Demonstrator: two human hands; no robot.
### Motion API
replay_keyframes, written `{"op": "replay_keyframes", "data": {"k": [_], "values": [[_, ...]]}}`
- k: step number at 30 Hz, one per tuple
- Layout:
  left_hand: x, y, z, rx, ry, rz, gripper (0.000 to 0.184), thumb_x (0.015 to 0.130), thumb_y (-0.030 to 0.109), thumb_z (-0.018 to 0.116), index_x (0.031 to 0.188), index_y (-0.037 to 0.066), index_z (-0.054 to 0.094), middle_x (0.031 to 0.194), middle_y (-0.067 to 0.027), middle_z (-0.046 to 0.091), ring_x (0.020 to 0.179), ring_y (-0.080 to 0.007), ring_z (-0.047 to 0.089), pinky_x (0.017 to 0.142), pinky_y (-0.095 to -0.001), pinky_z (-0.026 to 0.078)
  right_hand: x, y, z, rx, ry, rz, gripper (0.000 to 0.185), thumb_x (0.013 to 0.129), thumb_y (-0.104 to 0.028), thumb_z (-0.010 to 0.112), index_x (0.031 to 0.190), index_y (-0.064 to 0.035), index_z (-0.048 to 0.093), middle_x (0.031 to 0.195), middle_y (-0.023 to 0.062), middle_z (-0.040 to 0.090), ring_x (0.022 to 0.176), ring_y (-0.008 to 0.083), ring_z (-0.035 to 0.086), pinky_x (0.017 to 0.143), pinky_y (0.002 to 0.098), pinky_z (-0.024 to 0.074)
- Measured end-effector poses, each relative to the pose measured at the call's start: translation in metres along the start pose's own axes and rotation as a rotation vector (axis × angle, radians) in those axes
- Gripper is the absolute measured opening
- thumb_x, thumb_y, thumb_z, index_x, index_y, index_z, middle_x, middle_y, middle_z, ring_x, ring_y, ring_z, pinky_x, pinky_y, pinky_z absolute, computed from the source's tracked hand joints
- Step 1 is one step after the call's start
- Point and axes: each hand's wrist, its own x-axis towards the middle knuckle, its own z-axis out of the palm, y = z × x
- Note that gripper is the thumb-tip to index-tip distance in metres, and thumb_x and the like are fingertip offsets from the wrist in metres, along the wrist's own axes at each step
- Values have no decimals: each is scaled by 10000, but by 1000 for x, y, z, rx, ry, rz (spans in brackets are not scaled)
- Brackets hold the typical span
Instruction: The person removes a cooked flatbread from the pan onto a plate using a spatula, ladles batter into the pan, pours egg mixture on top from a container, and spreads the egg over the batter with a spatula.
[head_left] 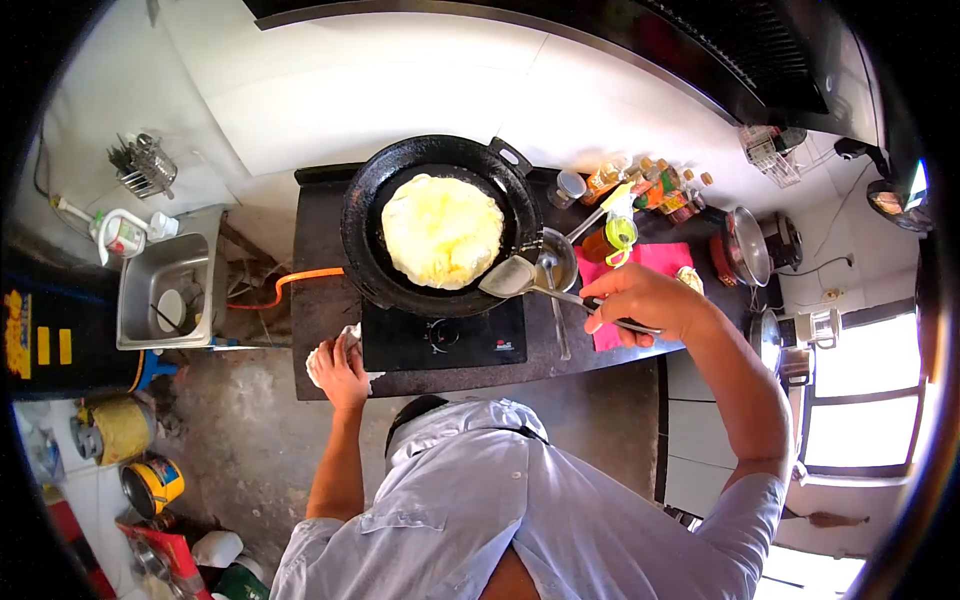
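Observation:
My right hand (638,302) grips the dark handle of a metal spatula (508,278), whose blade rests at the lower right rim of a black wok (362,222). Inside the wok lies a round, pale yellow egg pancake (442,230). The wok stands on a black stove (443,337). My left hand (338,372) is at the counter's front edge, left of the stove, its fingers closed on a white cloth (352,336). Right of the wok is a small metal bowl (560,256) with a spoon in it.
Seasoning bottles and jars (605,180) stand at the counter's back. A pink cloth (610,335) lies under my right hand. Farther right is a metal pot (747,246). At the left are a sink (208,290) and an orange hose (300,275). A range hood (560,25) hangs above.

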Motion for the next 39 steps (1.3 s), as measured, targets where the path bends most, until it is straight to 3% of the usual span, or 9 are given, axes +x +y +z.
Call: {"op": "replay_keyframes", "data": {"k": [6,9,15,28,37,39], "values": [[-2,-1,1,38,-68,-45,444,883,227,684,1310,111,654,1283,-174,612,1248,-418,545,1116,-559,364,5,-10,7,70,34,29,586,849,-64,710,1393,104,570,684,149,674,427,168,589,378,303,415],[-2,-3,0,37,-82,-52,458,879,224,680,1324,116,650,1292,-169,611,1256,-415,542,1123,-558,358,6,-10,3,-19,13,35,570,877,-63,678,1407,108,558,872,150,746,445,133,578,368,283,406],[-2,0,-2,13,-79,-52,442,870,199,683,1305,129,652,1297,-160,610,1258,-404,543,1114,-556,365,-5,-28,-3,-161,85,33,521,861,-55,698,1354,97,618,760,118,710,456,128,586,383,281,412],[-3,-1,-3,15,-53,-43,430,883,203,679,1307,135,657,1276,-160,620,1244,-405,552,1109,-548,378,32,-42,-28,-363,134,13,570,826,-27,694,1387,41,622,799,99,694,479,119,557,398,285,387],[-5,-2,1,40,-34,-29,425,895,196,672,1314,123,656,1260,-172,626,1238,-405,561,1102,-548,383,41,-41,-30,-679,216,8,487,848,-67,569,1320,-17,678,767,94,678,530,156,628,450,324,468],[-5,1,1,47,-31,-30,417,897,190,672,1308,123,657,1259,-169,628,1239,-400,562,1104,-545,381,46,-34,-34,-732,236,-39,452,857,-86,576,1288,1,680,782,142,699,584,221,666,522,361,515]]}}
